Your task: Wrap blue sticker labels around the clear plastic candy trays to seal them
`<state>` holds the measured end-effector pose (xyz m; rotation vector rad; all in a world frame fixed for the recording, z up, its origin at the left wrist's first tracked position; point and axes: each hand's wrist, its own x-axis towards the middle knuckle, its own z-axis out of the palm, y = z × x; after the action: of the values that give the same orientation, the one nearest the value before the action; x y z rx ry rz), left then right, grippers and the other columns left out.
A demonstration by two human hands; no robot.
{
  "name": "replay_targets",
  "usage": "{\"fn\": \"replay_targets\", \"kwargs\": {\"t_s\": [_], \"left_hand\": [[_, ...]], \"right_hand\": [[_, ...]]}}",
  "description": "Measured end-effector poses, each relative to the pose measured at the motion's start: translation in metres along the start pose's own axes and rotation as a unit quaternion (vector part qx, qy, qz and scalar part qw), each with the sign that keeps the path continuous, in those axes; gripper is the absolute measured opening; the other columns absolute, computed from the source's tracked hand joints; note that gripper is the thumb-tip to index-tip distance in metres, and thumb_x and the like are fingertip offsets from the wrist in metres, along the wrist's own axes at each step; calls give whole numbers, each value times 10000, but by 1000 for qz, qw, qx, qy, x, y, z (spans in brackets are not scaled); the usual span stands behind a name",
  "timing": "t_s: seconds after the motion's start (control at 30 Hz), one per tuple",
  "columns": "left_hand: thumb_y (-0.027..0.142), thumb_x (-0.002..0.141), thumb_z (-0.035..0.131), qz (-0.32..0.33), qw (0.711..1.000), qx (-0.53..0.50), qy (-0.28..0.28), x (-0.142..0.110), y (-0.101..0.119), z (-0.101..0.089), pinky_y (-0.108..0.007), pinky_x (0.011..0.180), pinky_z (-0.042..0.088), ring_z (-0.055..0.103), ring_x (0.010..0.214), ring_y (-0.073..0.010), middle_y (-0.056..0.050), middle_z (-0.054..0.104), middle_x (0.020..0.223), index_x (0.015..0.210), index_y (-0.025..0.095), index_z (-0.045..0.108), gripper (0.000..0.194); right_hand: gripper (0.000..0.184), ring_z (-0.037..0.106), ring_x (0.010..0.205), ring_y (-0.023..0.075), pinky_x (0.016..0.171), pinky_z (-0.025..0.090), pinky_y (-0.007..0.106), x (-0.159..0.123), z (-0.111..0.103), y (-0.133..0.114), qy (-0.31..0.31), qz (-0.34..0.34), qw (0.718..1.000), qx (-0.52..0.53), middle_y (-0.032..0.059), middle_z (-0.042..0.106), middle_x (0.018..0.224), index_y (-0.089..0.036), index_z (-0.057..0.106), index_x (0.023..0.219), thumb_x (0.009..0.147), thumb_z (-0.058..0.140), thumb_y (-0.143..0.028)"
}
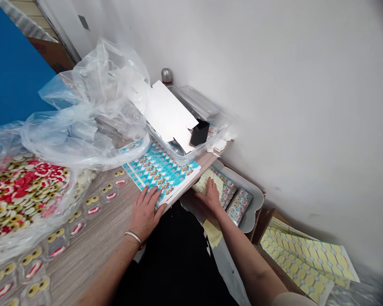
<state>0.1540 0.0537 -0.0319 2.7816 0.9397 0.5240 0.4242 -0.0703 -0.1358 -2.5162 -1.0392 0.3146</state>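
Note:
My left hand point(145, 213), a metal bangle on its wrist, lies flat on the near edge of a stack of teal printed sheets point(161, 170). The stack sits on a wood-grain table point(92, 242). My right hand point(211, 196) rests on a yellow printed sheet point(206, 180) inside a grey tray point(257, 199), beside several foil-backed packets point(239, 206). Neither hand visibly grips anything. Left of my left hand lie several clear packets with yellow-eyed, red-mouthed faces point(92, 206), and a heap of them point(22, 195) fills a plastic bag.
A crumpled clear plastic sheet point(92, 114) bulges over the table's far left. Behind the stack stands a clear plastic bin point(194, 102) holding white card point(166, 114) and a black object point(199, 132). A cardboard box point(303, 263) of yellow sheets sits low at right, against a white wall point(306, 85).

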Motion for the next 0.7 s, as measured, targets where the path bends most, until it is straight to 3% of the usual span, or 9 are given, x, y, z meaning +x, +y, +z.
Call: {"fn": "replay_targets", "kwargs": {"t_s": [0.1,0.2,0.27,0.33,0.43,0.5,0.53,0.6,0.7], "left_hand": [[407,913,537,6,1000,-2,2,0,-1,-1,-569,1078,386,395,1381,-361,-85,575,1392,1311,234,564,434],[403,913,540,14,1000,-15,7,0,-4,-1,-564,1083,385,402,1378,-358,-80,581,1384,1303,242,565,422],[415,913,534,18,999,-24,14,-1,-7,1,-570,1083,382,399,1378,-360,-87,581,1379,1293,242,567,418],[431,916,521,26,999,-29,20,-1,-10,3,-584,1076,379,392,1377,-369,-104,581,1372,1289,229,564,426],[446,919,501,44,998,-33,25,0,-14,8,-611,1061,373,381,1376,-389,-126,575,1368,1292,210,553,445],[450,919,493,52,998,-35,30,1,-16,11,-621,1055,370,379,1374,-395,-126,572,1369,1294,214,547,446],[451,918,491,54,997,-36,31,1,-16,11,-623,1056,368,381,1373,-395,-125,569,1370,1295,218,545,445],[449,915,495,58,997,-39,30,1,-17,12,-623,1064,359,389,1367,-390,-126,561,1378,1298,221,542,448],[438,912,499,64,997,-42,17,1,-17,12,-625,1080,340,403,1359,-379,-132,555,1384,1306,215,541,455]], "right_hand": [[466,641,1019,251,828,477,327,13,3,-17,-15,23,1000,-6,172,693,1132,-99,561,1293,852,532,-248],[346,662,876,204,746,460,260,18,-29,2,-11,50,998,-20,115,743,950,-129,689,1104,874,431,-144],[346,659,897,192,742,446,240,15,-75,37,-2,79,996,-42,95,745,966,-153,707,1085,860,446,-121],[317,656,903,186,736,434,233,4,-136,82,8,125,989,-75,77,746,975,-188,721,1058,846,492,-134],[323,652,914,216,733,425,272,-31,-233,146,42,227,962,-144,116,733,999,-192,722,1044,827,498,-106],[316,652,948,253,736,429,308,-62,-277,175,67,292,935,-189,165,714,1016,-167,723,1014,824,487,-78],[322,650,972,269,743,435,326,-79,-288,184,82,318,922,-207,190,700,1036,-153,711,1037,840,470,-71],[337,643,1008,287,767,453,367,-112,-292,192,108,351,901,-232,232,669,1074,-117,675,1101,894,414,-69],[265,646,979,259,799,500,401,-152,-262,185,113,353,899,-233,193,659,1076,-105,642,1127,969,435,-153]]}}
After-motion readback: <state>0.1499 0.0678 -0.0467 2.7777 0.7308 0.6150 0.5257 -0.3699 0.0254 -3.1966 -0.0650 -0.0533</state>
